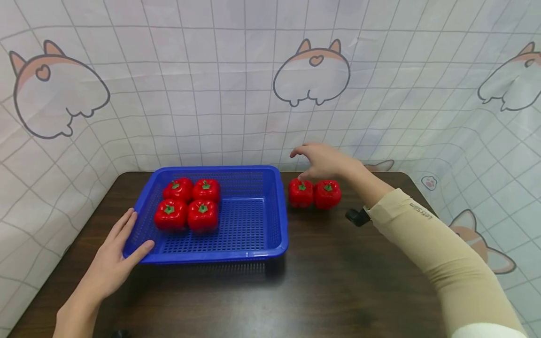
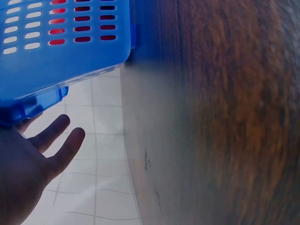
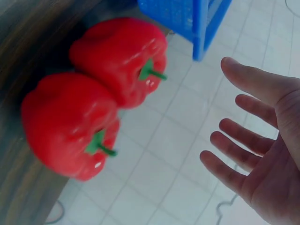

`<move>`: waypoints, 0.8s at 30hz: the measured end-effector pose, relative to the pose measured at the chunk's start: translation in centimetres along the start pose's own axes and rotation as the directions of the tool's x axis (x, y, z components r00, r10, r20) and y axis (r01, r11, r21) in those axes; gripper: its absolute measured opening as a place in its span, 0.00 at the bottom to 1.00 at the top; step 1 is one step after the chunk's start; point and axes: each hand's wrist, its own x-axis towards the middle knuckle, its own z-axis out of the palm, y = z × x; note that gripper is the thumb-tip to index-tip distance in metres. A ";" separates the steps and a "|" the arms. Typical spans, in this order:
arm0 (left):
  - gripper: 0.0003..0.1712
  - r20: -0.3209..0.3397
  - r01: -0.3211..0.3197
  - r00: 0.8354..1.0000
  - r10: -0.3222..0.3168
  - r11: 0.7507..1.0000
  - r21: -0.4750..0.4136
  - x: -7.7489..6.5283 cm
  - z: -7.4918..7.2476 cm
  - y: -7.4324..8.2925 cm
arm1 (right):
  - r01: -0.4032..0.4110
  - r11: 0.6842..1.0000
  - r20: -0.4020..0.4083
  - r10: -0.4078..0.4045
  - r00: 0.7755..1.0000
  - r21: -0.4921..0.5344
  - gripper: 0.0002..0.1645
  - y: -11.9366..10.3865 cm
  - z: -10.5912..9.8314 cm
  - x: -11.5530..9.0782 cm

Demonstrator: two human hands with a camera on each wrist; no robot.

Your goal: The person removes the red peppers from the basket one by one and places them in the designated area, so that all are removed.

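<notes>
A blue plastic basket point(image 1: 245, 256) stands on the table with several red bell peppers point(image 1: 203, 216) grouped in its left half. My left hand point(image 1: 111, 260) rests on the basket's left rim, thumb over the front left corner and fingers stretched along the side. In the left wrist view, the fingers of that hand point(image 2: 51, 150) reach out beside the basket wall point(image 2: 56, 70). Right of the basket, two more red bell peppers point(image 1: 301, 193) point(image 3: 117, 61) sit side by side. Above them hovers my right hand point(image 1: 327, 162), its fingers spread and nothing held, apart from the peppers in the right wrist view.
A dark wooden table point(image 1: 329, 281) carries everything. Behind it and at the sides hangs a white gridded cloth point(image 1: 190, 94) with cartoon animal prints. A small black device point(image 1: 357, 217) is at my right wrist, by the sleeve point(image 1: 422, 244).
</notes>
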 end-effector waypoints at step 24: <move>0.47 -0.001 -0.007 1.000 0.007 1.000 0.003 0.1 0.0 -0.1 | 0.227 0.971 0.117 -0.218 0.969 -0.071 0.35 -8.9 1.5 5.5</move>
